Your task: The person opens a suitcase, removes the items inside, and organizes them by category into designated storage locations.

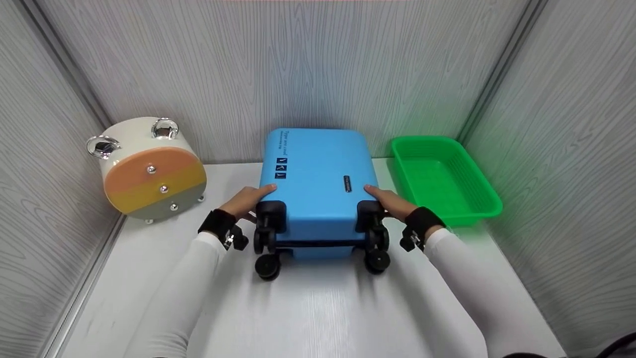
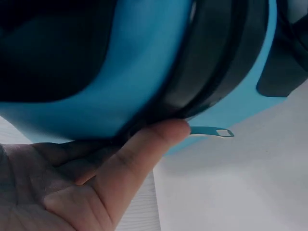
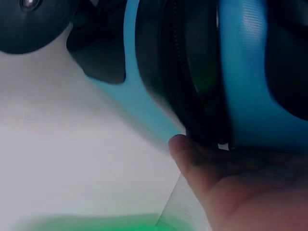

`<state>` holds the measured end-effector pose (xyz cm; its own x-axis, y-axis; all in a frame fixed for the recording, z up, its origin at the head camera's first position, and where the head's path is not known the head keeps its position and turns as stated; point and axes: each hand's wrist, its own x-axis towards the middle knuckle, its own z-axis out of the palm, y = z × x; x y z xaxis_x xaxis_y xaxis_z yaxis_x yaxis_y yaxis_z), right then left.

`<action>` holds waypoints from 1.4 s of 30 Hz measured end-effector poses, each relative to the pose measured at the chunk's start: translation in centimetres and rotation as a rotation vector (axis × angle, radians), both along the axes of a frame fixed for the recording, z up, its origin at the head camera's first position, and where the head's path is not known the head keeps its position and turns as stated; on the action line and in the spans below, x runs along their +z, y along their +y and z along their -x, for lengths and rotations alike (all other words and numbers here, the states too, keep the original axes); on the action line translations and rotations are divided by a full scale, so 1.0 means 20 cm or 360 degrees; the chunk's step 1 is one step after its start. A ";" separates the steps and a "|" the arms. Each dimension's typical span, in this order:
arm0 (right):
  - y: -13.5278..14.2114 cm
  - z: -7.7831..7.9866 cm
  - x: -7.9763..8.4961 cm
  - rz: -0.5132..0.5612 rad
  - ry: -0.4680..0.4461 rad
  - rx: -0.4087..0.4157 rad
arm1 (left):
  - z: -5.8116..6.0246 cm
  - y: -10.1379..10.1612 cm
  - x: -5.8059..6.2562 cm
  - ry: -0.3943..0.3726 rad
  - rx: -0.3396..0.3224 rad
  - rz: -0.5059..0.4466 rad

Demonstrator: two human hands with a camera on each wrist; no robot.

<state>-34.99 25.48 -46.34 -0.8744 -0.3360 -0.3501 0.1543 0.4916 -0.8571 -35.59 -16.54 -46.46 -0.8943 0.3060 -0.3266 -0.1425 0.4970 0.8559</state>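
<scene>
A small light-blue suitcase [image 1: 318, 179] lies on its broad side in the middle of the head view, its black caster wheels [image 1: 267, 267] pointing toward me. My left hand [image 1: 247, 201] grips its left side near the wheel end, one digit over the top edge. On the opposite side my right hand [image 1: 395, 203] holds it in much the same way. Both wrist views show the hands against the suitcase's side by the black zipper band [image 3: 175, 72]. A zipper pull [image 2: 211, 131] hangs beside the left hand. Some fingers are hidden by the suitcase.
At the left stands a cream drum-shaped box [image 1: 154, 169] with striped drawer fronts, silver knobs and looped silver ears. A green plastic basket [image 1: 484, 199] sits to the right of the suitcase. Grey wood-grain walls [image 1: 318, 64] enclose the white table [image 1: 318, 318] on three sides.
</scene>
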 end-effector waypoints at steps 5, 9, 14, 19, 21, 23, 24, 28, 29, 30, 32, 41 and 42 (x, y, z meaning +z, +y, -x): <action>-0.03 -0.02 0.03 0.0002 0.0028 0.0027 | -0.01 -0.04 -0.01 -0.0043 0.0008 -0.0077; -0.07 -0.02 0.07 0.0089 0.0037 -0.0051 | -0.01 -0.05 -0.03 -0.0071 -0.0001 -0.0170; -0.11 -0.01 0.15 0.0082 0.0085 -0.0141 | -0.01 -0.08 -0.06 -0.0160 -0.0013 -0.0363; -0.13 0.00 0.20 0.0121 0.0083 -0.0170 | 0.00 -0.10 -0.09 -0.0190 -0.0008 -0.0476; -0.14 -0.01 0.21 0.0177 0.0059 -0.0185 | 0.00 -0.10 -0.10 -0.0181 -0.0025 -0.0482; -0.14 -0.01 0.22 0.0200 0.0057 -0.0192 | -0.01 -0.11 -0.09 -0.0164 -0.0054 -0.0435; -0.15 -0.02 0.22 0.0193 0.0064 -0.0194 | -0.01 -0.11 -0.07 -0.0142 -0.0076 -0.0390; -0.18 -0.02 0.24 0.0151 0.0120 -0.0246 | -0.04 -0.15 0.04 0.0057 -0.0113 -0.0168; -0.19 -0.02 0.25 0.0139 0.0138 -0.0264 | -0.05 -0.15 0.08 0.0143 -0.0116 -0.0099; -0.21 -0.02 0.26 0.0123 0.0157 -0.0277 | -0.06 -0.15 0.12 0.0225 -0.0110 -0.0032; -0.23 -0.03 0.29 0.0110 0.0195 -0.0300 | -0.10 -0.14 0.20 0.0368 -0.0109 0.0092; -0.30 -0.08 0.49 -0.0075 0.0312 -0.0202 | -0.46 0.15 0.45 0.0793 -0.0451 0.0538; -0.31 -0.08 0.51 -0.0079 0.0319 -0.0198 | -0.50 0.20 0.44 0.0881 -0.0459 0.0648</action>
<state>-33.36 19.31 -36.16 -0.9617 -0.2080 -0.1785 0.0454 0.5215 -0.8520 -25.55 -12.57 -37.72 -0.8634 0.5043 0.0108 0.4401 0.7428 0.5046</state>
